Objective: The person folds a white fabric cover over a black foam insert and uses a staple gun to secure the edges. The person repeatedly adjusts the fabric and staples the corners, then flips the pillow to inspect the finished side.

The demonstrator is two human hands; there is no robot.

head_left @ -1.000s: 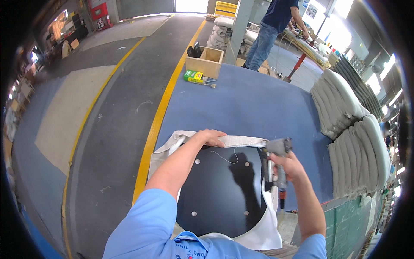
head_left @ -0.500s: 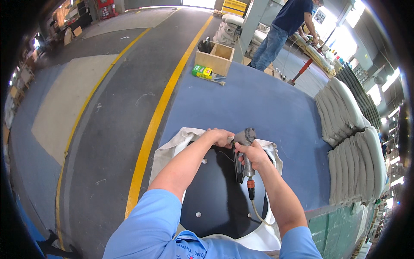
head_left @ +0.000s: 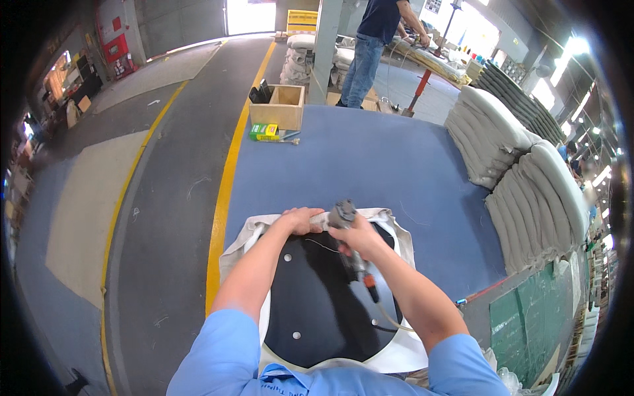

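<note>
head view: clock positions are being read from the centre of the black panel (head_left: 304, 297). the panel is lying on the blue table (head_left: 356, 158), directly in front of my torso. pale fabric (head_left: 231, 254) is running around its upper rim from 10 to 1 o'clock, and white padding (head_left: 396, 355) is showing at 5 o'clock.

left hand (head_left: 302, 222): i am placing it at 11 o'clock, fingers close together, on the fabric edge. i cannot tell whether the thumb is pinching the fold from below.

right hand (head_left: 356, 235): i am wrapping it around the body of a grey air tool (head_left: 342, 212), whose head is pointing toward 12 o'clock, just beside my left fingertips. i cannot tell whether its nose is touching the fabric. an orange fitting (head_left: 370, 282) is joining the tool to a thin hose (head_left: 396, 323), which is leading off at 4 o'clock.

three silver discs (head_left: 287, 258) are showing on the panel at 10, 7 and 4 o'clock. a loose thread (head_left: 323, 245) is lying near 12 o'clock.

surroundings: a wooden box (head_left: 290, 119) and a green-and-yellow carton (head_left: 264, 131) are sitting between 11 and 12 o'clock. stacked grey cushions (head_left: 538, 204) are standing at 2 o'clock. a co-worker (head_left: 370, 53) is standing beyond the table at 12 o'clock.
</note>
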